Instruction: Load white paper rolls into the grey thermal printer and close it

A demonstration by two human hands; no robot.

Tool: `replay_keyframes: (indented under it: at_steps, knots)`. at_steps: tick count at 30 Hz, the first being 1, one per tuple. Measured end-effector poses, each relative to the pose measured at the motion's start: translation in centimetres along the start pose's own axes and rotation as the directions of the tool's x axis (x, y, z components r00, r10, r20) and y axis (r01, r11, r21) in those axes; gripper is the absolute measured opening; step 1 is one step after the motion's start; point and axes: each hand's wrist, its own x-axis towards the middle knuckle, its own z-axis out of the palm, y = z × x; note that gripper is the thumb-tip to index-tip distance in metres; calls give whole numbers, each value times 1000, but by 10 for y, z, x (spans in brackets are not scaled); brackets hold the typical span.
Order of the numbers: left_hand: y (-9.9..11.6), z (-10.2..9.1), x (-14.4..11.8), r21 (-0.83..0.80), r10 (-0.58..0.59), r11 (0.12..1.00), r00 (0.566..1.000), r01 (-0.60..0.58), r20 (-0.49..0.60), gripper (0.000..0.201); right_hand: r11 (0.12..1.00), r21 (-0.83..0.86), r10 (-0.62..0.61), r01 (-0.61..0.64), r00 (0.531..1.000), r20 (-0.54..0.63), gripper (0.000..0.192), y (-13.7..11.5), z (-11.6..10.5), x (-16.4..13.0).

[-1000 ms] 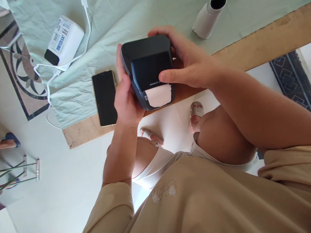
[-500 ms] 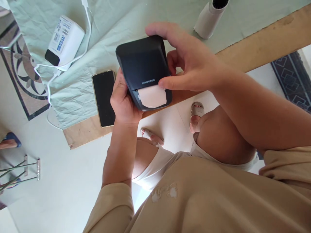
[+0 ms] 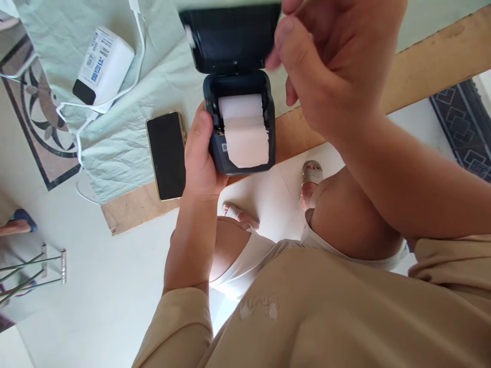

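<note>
On the tabletop [image 3: 422,66], at its left end, a white box [image 3: 104,65] with a printed label lay on the crumpled pale cloth [image 3: 126,138], its white cable [image 3: 100,106] looping round it and trailing off the cloth's edge. It lay well apart from the hands, so it looked parked rather than in use. Just right of it a phone [image 3: 166,155] rested face up with a dark screen, half on the cloth and half on the bare wood, close beside the left hand [image 3: 201,158] and easy to reach.

That hand held the black printer [image 3: 240,122] in the air above the tabletop's near edge, over the person's knees. Its grip was pressed round the printer's left side and underside, thumb laid up the wall, which kept the body steady and level with the open bay facing the camera. The lid [image 3: 230,38] stood swung up and back on its hinge, so the paper roll [image 3: 241,110] sat bare in the bay, its loose end [image 3: 247,148] draped forward over the front lip.

The right hand [image 3: 330,66] hovered at the lid's right edge, fingers [image 3: 287,36] loosely curled and blurred. I could not tell whether its grip touched the lid or had let go; it appeared to hold nothing.
</note>
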Motion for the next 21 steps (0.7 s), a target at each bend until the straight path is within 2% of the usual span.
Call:
replay_keyframes:
  at_steps: [2, 4, 5, 7, 10, 17, 19, 21]
  knots:
    - [1, 3, -3, -3, -16, 1000, 1000, 16, 5, 39, 992, -117, -45, 52, 997, 59, 17, 1, -2, 1]
    - [3, 6, -6, -9, -52, 999, 998, 53, 30, 39, 953, -277, -69, 121, 980, 188, 11, 2, -5, 2]
    - [4, 7, -7, -6, -46, 999, 998, 46, 45, 36, 924, -355, -50, 145, 964, 263, 9, 2, -5, 2]
    - [5, 8, -7, 30, 6, 1000, 997, -9, 82, 31, 859, -483, 40, 168, 920, 391, 18, 2, -5, 2]
    - [4, 6, -7, 100, 77, 991, 990, -89, 117, 33, 803, -576, 140, 156, 889, 436, 25, 1, -3, 1]
    - [4, 4, -7, 157, 50, 985, 991, -70, 124, 38, 882, -468, 195, 56, 860, 471, 29, -1, -5, -1]
    - [4, 5, -6, 140, 48, 989, 997, -56, 58, 36, 951, -309, 146, 2, 878, 456, 27, -3, -6, 1]
    - [3, 4, -5, 96, 33, 995, 999, -33, -3, 37, 995, -26, 99, -96, 925, 366, 25, -6, -7, 6]
